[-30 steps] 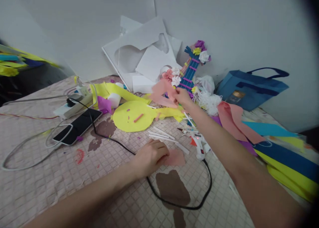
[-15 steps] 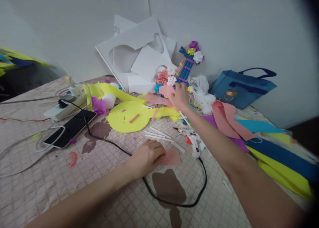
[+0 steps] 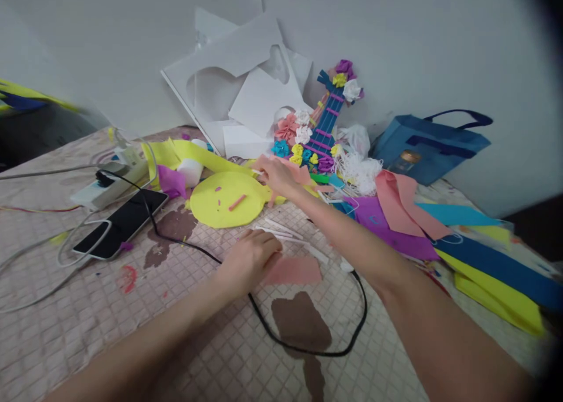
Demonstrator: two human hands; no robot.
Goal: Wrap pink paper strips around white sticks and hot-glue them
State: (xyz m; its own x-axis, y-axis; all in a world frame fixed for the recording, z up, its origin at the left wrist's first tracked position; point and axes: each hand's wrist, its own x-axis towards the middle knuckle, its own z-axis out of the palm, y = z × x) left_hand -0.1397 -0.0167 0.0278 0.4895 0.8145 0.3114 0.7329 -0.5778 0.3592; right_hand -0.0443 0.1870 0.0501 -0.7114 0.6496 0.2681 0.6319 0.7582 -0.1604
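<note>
My left hand (image 3: 250, 260) rests low over the table, its fingers curled together on the left end of a flat piece of pink crepe paper (image 3: 295, 270). Farther off, my right hand (image 3: 277, 176) reaches across the neck of a yellow guitar-shaped cutout (image 3: 226, 200). Its fingers are pinched beside a small white bit; what they hold is not clear. Folded pink paper (image 3: 299, 171) lies just behind that hand. White paper strips (image 3: 284, 231) lie between my hands. My right forearm hides most of the glue gun (image 3: 347, 265).
A decorated blue toy guitar (image 3: 328, 123) leans at the back beside white cut-out boards (image 3: 259, 106). On the left are a phone (image 3: 121, 225) and power strip (image 3: 108, 188). A blue bag (image 3: 426, 150) and coloured paper (image 3: 391, 229) occupy the right. A black cable (image 3: 308, 350) loops in front.
My right hand has moved left from the folded pink paper to the yellow cutout's neck, leaving that paper behind it. My left hand has shifted slightly left. The view has tilted a little.
</note>
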